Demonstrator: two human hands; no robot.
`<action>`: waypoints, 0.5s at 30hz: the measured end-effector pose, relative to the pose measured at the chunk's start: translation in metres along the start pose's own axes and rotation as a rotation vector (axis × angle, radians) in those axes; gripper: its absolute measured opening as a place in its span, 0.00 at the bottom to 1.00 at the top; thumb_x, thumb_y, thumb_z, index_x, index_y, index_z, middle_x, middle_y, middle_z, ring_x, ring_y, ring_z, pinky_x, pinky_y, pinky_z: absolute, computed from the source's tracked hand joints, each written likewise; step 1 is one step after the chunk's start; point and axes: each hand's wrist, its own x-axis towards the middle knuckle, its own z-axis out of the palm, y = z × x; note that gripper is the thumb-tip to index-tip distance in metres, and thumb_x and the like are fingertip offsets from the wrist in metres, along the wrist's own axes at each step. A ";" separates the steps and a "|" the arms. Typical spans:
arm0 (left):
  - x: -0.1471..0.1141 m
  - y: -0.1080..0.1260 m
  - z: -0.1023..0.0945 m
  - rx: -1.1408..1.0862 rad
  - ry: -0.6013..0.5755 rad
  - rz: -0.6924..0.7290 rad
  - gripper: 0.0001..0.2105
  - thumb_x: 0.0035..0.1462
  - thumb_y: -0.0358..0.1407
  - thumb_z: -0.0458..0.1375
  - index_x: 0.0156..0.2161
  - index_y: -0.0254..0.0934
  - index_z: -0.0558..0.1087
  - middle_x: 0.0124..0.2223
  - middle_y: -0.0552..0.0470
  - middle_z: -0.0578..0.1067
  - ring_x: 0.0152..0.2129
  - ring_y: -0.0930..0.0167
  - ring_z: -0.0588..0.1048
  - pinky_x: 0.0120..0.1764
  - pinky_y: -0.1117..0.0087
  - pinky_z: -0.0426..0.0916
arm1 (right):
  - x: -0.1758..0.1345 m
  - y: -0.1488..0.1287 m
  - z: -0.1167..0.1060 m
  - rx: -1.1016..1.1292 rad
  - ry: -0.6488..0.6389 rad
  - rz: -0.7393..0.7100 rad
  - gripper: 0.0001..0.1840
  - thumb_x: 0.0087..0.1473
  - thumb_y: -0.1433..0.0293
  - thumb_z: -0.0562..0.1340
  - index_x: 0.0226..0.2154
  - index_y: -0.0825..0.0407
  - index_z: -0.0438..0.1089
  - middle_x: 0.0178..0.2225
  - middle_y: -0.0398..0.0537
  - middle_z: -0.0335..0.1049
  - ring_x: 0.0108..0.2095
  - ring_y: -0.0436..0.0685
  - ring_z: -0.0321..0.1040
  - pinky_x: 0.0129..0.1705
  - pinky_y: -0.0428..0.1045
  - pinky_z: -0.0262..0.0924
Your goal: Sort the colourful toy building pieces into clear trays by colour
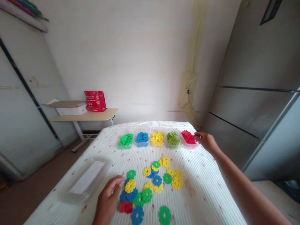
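My right hand [206,141] reaches to the far right, fingertips brought together at the edge of a clear box of red pieces [188,137]. Whether a piece sits between those fingers is hidden. My left hand [109,195] rests by the near pile, its thumb and fingers bent but apart, and nothing shows in it. Beside its fingertips lie a green flower-shaped disc [131,174], a yellow disc [130,186] and blue discs [131,195]. Red square-looking pieces [126,207] lie closer to me, with a blue disc [137,215] and a green disc [165,215].
Boxes of green [126,139], blue [142,137], yellow [157,137] and light green pieces [173,138] line the table's far side. More yellow discs [177,179] are scattered mid-table. A clear plastic tray [87,178] lies left. A side table [103,115] holds a red bag [95,101].
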 end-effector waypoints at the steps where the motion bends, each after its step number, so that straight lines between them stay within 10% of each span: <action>1: 0.000 0.000 0.000 0.004 0.001 0.001 0.19 0.40 0.51 0.57 0.31 0.38 0.77 0.40 0.46 0.77 0.41 0.61 0.73 0.47 0.62 0.66 | 0.004 0.003 0.002 -0.023 -0.037 -0.006 0.15 0.46 0.68 0.55 0.33 0.54 0.74 0.24 0.47 0.74 0.24 0.52 0.69 0.27 0.45 0.58; 15: 0.001 -0.002 0.000 0.023 0.011 0.029 0.17 0.41 0.49 0.56 0.31 0.38 0.77 0.40 0.47 0.77 0.41 0.62 0.73 0.47 0.63 0.66 | 0.022 0.027 0.000 -0.237 -0.078 0.019 0.13 0.47 0.70 0.54 0.30 0.55 0.74 0.23 0.47 0.73 0.24 0.51 0.67 0.27 0.43 0.54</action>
